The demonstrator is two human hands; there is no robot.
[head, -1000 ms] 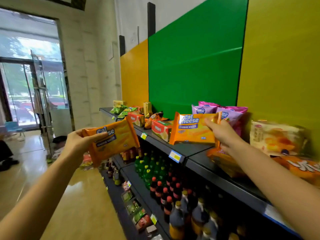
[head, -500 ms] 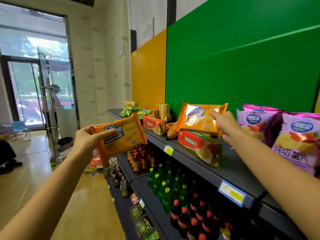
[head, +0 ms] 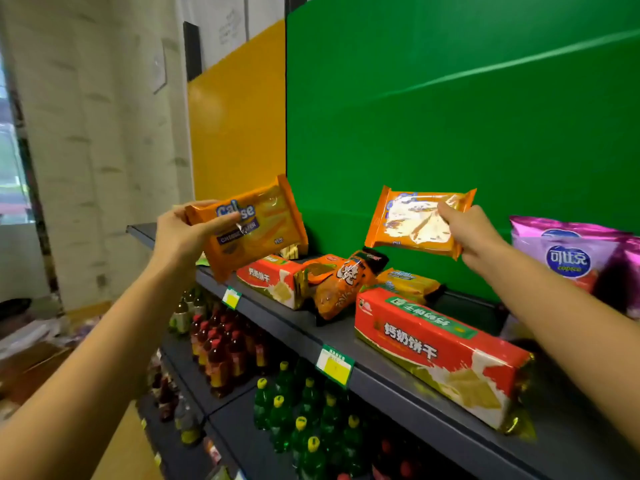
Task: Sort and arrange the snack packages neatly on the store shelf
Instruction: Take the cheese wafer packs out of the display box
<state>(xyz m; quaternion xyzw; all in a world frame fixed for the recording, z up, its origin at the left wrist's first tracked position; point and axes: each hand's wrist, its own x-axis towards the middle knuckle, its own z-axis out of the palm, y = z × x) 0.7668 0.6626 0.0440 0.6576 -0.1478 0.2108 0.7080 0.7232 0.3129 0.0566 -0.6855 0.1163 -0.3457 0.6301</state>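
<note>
Orange wafer pack, left (head: 252, 226): a cheese wafer pack, gripped at its left end and tilted, right end higher, held in the air above the shelf's far end.
Left hand (head: 183, 233): clamped on that pack, thumb (head: 221, 221) across the printed front, the other fingers behind it.
Orange wafer pack, right (head: 415, 221): a second pack of the same kind, glare washing out its front, gripped at its right edge and held clear of the shelf before the green back panel (head: 450, 116).
Right hand (head: 474, 233): closed on the pack's right edge, fingertips (head: 445, 207) over the front.
Below the right grip: an orange snack bag (head: 341, 285) lay slanted on the top shelf (head: 398, 372), beside a small yellow-orange pack (head: 408, 284) and a long red biscuit box (head: 440, 355) near the front edge.
Below the left grip: a second red biscuit box (head: 273, 280), its far end hidden behind the held pack.
Right of the right grip: purple snack bags (head: 571, 254) standing on the shelf.
Lower shelves: red-capped bottles (head: 225, 351) and green bottles (head: 298, 410).
Shelf edge: yellow price tags (head: 335, 365).
</note>
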